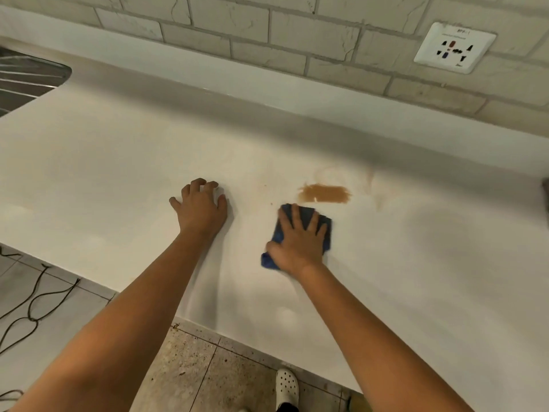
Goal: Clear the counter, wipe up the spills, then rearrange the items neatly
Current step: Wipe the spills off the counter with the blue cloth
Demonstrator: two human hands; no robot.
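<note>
1. Pressing a folded blue cloth (309, 230) flat on the white counter (118, 179) with the right hand (297, 248), fingers spread straight.
2. Lying just beyond the cloth, apart from it: a brown spill (325, 194).
3. Resting the left hand (202, 209) on the counter, fingers curled, holding nothing.
4. Showing at far left: a sink (26, 81), contents unclear.

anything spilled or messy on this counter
Yes: a brown smear sits on the white counter, just beyond the blue cloth under the right hand, with faint brownish ring marks behind it.
</note>
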